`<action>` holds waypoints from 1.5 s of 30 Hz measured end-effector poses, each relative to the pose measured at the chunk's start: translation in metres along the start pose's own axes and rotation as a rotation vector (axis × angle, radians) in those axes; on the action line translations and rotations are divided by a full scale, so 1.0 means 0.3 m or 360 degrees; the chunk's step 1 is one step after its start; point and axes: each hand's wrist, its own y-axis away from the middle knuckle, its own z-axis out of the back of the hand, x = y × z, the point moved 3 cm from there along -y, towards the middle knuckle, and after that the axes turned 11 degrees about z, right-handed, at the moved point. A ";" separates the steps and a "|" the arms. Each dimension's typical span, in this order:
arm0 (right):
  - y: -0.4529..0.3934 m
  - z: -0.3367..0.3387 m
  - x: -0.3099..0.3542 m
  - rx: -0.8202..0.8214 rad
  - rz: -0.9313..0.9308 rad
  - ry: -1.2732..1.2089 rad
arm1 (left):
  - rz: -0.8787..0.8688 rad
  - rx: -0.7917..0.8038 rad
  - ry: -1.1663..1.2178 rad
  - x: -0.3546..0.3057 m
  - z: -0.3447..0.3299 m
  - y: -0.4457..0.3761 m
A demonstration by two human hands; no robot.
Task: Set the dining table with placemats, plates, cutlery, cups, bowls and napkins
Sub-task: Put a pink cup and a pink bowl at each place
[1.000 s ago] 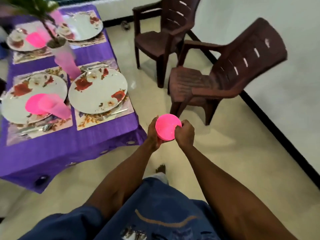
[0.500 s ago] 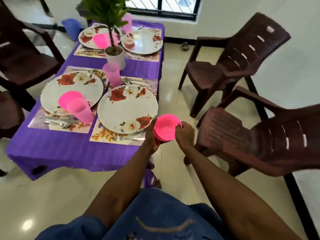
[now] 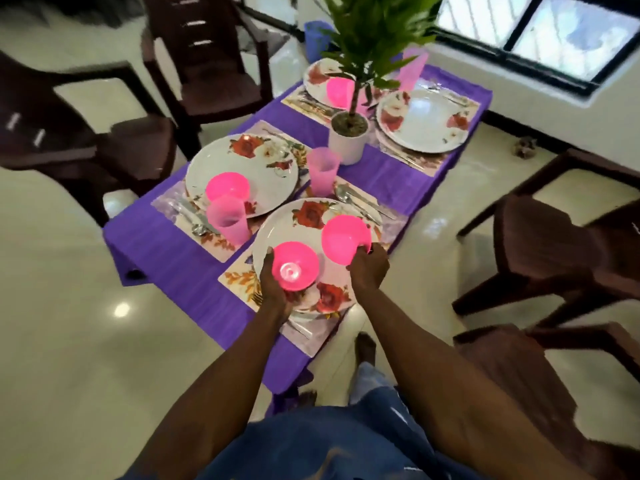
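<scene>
The left hand [image 3: 273,285] holds one pink bowl [image 3: 295,265] and the right hand [image 3: 367,268] holds another pink bowl [image 3: 344,239] over the near plate [image 3: 304,216].

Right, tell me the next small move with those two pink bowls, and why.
Probably lower the bowl in the left hand onto the near plate and let go. That plate has no bowl resting on it yet, and both hands hover over it. The right hand then carries its bowl to the far right plate, which is also bare.
</scene>
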 end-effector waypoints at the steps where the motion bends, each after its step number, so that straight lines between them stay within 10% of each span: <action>1: -0.041 -0.014 0.002 0.0066 0.0037 0.0037 | -0.0033 -0.0064 0.0012 -0.002 -0.009 -0.014; 20: -0.393 -0.168 0.048 0.0970 0.0272 0.0228 | -0.0241 -0.0517 0.0671 0.058 -0.255 -0.006; 45: -0.375 -0.057 0.107 0.0862 0.0410 0.0473 | -0.0329 -0.0629 0.0517 0.061 -0.266 0.034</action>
